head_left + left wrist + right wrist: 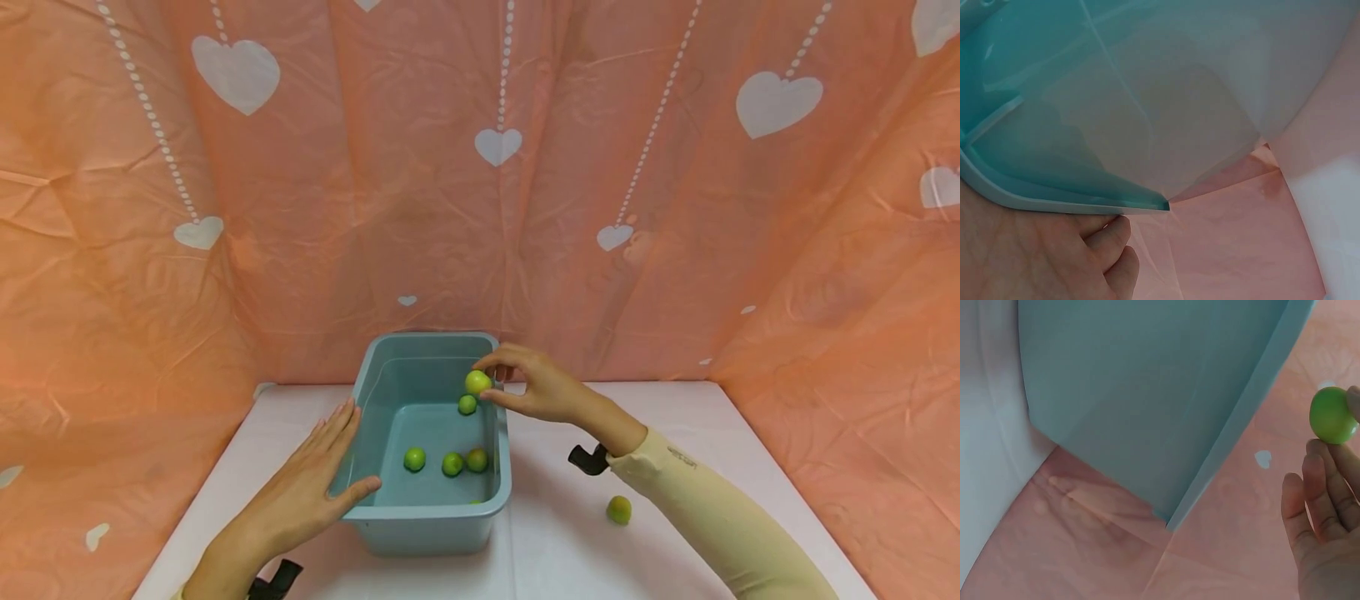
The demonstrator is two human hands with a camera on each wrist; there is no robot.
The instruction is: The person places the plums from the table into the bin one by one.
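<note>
My right hand (534,388) pinches a small round green fruit (477,382) between thumb and fingertips, above the right rim of a blue-grey plastic tub (433,512). In the right wrist view the same fruit (1331,415) shows smooth and bright green, and the other fingers (1314,487) spread below it. Inside the tub, several more green fruits (415,458) lie apart on the floor, one of them with a reddish tinge (477,460). My left hand (311,475) lies along the tub's left rim, fingers extended and thumb reaching over the near corner.
One yellow-green fruit (618,510) lies on the white tabletop (555,517) right of the tub, beside the right forearm. Orange-pink sheeting with white hearts (420,208) hangs behind and on both sides. Black wrist mounts (588,460) stick out below both wrists.
</note>
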